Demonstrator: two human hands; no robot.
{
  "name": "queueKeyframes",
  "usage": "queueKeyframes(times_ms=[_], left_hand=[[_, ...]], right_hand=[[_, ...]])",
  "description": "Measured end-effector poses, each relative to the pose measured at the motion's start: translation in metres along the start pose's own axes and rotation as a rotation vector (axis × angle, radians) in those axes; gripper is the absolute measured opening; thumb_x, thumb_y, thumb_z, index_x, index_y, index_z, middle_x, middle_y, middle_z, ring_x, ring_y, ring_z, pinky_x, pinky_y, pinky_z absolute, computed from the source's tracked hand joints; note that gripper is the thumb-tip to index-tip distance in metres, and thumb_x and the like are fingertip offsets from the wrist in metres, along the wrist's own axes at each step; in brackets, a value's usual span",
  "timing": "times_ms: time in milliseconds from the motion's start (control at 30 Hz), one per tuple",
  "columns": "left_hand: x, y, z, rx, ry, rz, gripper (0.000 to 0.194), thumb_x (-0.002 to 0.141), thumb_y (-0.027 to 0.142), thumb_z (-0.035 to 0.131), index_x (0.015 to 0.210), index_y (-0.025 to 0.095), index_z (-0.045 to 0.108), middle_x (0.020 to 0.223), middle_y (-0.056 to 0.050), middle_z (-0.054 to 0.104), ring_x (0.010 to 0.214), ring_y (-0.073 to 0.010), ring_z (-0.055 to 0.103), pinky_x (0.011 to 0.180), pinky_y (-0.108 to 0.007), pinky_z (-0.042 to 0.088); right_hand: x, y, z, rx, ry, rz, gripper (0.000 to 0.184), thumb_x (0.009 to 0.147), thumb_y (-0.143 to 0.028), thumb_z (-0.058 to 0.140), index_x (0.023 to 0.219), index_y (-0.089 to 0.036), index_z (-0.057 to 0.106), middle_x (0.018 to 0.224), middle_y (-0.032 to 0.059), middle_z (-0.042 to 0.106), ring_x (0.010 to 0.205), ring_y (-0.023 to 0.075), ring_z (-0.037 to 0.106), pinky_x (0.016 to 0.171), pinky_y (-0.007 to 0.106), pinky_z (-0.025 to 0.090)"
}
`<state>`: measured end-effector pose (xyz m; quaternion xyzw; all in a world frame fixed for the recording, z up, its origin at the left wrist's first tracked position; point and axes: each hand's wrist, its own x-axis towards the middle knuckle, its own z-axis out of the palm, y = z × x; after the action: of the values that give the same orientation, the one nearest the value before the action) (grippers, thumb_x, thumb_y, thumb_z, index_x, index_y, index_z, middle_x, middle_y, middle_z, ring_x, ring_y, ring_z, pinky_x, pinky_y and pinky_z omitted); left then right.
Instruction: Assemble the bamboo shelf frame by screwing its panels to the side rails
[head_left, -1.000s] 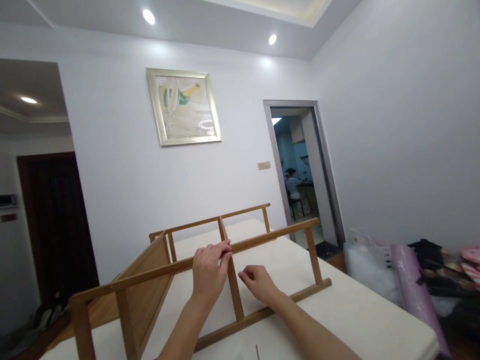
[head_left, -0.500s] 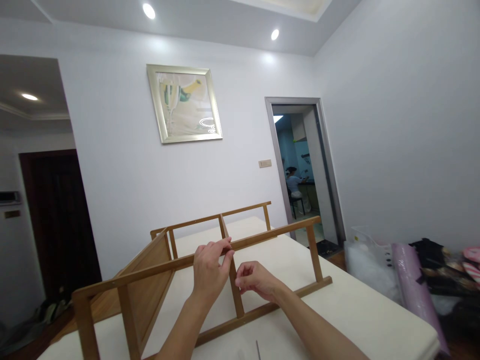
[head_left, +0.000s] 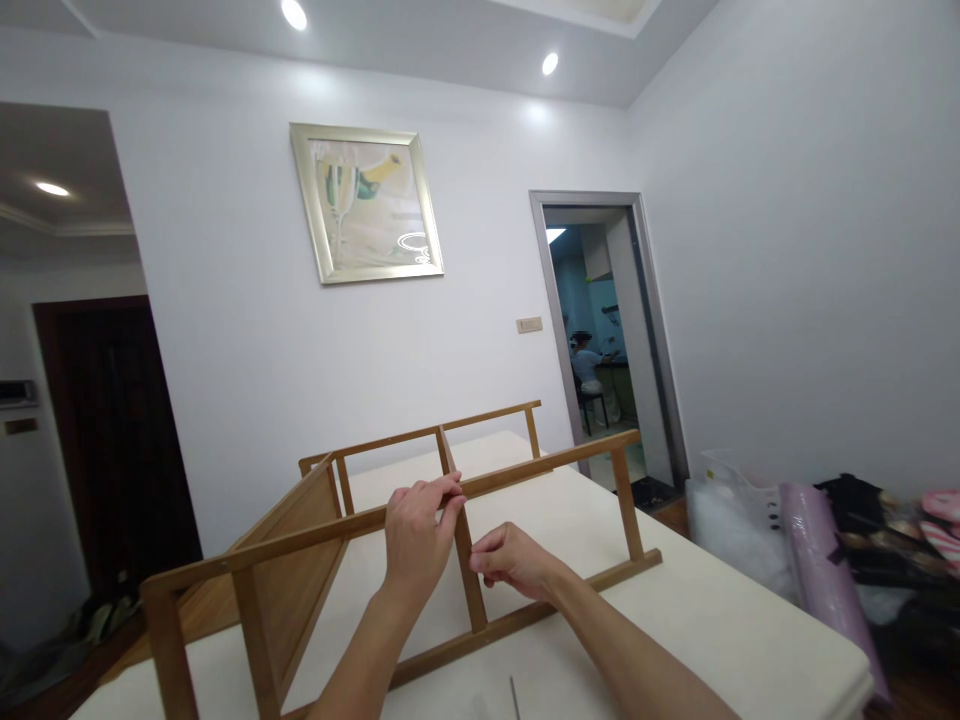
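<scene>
A brown wooden shelf frame [head_left: 570, 458] lies on its side on the white table, with two ladder-like sides joined by a slatted-looking wooden panel [head_left: 296, 545] at the left. My left hand [head_left: 420, 530] is closed over the near side's upper rail, thumb and fingertips at its joint with the middle crossbar [head_left: 470, 590]. Just right of that crossbar, my right hand [head_left: 514, 558] is pinched, its fingertips close against the wood. Whatever those fingers hold, if anything, is too small or hidden to make out. A thin metal rod [head_left: 514, 698] shows at the bottom edge.
The white table [head_left: 750, 625] ends at a rounded corner on the right. Beyond it stand a clear plastic bin [head_left: 739, 480], a purple wrapped roll [head_left: 825, 560] and piled dark items. Through the doorway [head_left: 592, 330] a person sits at a counter.
The view has shifted very slightly. My right hand's fingers have turned a little at the crossbar, while my left hand keeps its place on the rail.
</scene>
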<state>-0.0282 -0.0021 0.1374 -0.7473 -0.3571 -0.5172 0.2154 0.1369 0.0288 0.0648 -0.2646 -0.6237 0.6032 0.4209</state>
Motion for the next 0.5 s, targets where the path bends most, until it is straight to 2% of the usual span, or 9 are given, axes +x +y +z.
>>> queueKeyframes(times_ms=[100, 200, 367, 500], left_hand=[[0.000, 0.000, -0.001, -0.013, -0.014, 0.011, 0.013, 0.087, 0.018, 0.053, 0.089, 0.025, 0.064, 0.101, -0.001, 0.073, 0.083, -0.0193, 0.066, 0.073, -0.035, 0.040], [0.000, 0.001, -0.002, -0.013, -0.013, 0.031, 0.020, 0.088, 0.015, 0.049, 0.092, 0.026, 0.065, 0.103, -0.001, 0.073, 0.085, -0.0193, 0.066, 0.072, -0.035, 0.039], [-0.001, 0.002, -0.002, 0.000, -0.001, 0.001, 0.026, 0.083, 0.015, 0.055, 0.106, 0.026, 0.061, 0.095, -0.002, 0.073, 0.083, -0.0209, 0.066, 0.075, -0.036, 0.040], [0.000, 0.003, 0.000, 0.003, 0.011, -0.022, 0.018, 0.082, 0.020, 0.059, 0.100, 0.024, 0.061, 0.092, -0.002, 0.073, 0.080, -0.0206, 0.066, 0.075, -0.035, 0.039]], right_hand=[[-0.002, -0.001, -0.001, -0.023, -0.062, 0.033, 0.035, 0.060, -0.038, 0.081, 0.051, -0.014, 0.057, 0.043, -0.0075, 0.043, 0.043, 0.0044, 0.035, 0.045, 0.023, 0.025], [-0.002, 0.002, -0.002, -0.047, -0.097, 0.074, 0.037, 0.068, -0.043, 0.076, 0.054, -0.015, 0.056, 0.042, -0.0061, 0.047, 0.041, 0.0047, 0.038, 0.043, 0.022, 0.021], [-0.001, 0.007, -0.003, 0.000, -0.103, 0.109, 0.039, 0.067, -0.047, 0.075, 0.056, -0.015, 0.055, 0.045, -0.0049, 0.051, 0.042, 0.0055, 0.043, 0.046, 0.021, 0.029], [-0.005, 0.009, 0.003, -0.024, -0.055, 0.063, 0.044, 0.070, -0.053, 0.071, 0.054, -0.016, 0.051, 0.044, -0.0061, 0.045, 0.041, 0.0054, 0.036, 0.046, 0.022, 0.029]])
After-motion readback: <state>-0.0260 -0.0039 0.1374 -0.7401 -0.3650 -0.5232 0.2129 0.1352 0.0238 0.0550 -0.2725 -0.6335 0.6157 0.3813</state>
